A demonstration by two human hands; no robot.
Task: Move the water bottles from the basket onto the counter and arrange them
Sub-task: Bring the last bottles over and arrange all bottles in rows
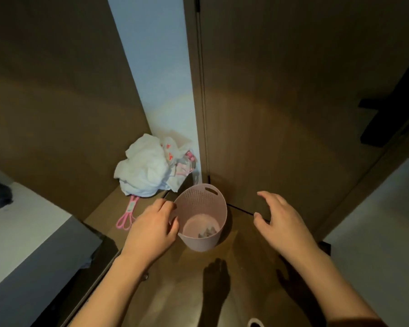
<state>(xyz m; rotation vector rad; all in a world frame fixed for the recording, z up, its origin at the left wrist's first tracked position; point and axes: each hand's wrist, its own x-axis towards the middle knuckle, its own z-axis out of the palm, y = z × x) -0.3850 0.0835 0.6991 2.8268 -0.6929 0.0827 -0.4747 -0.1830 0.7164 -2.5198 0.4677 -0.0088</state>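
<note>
Left grip [151, 228] curls on basket [202, 217] rim; right hand [282, 220] hovers spread.

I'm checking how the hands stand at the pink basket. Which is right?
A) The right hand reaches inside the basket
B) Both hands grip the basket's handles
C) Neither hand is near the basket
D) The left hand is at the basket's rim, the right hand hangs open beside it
D: the left hand is at the near-left rim of the pink basket, while the right hand hangs apart to its right with fingers spread, holding nothing.
</note>
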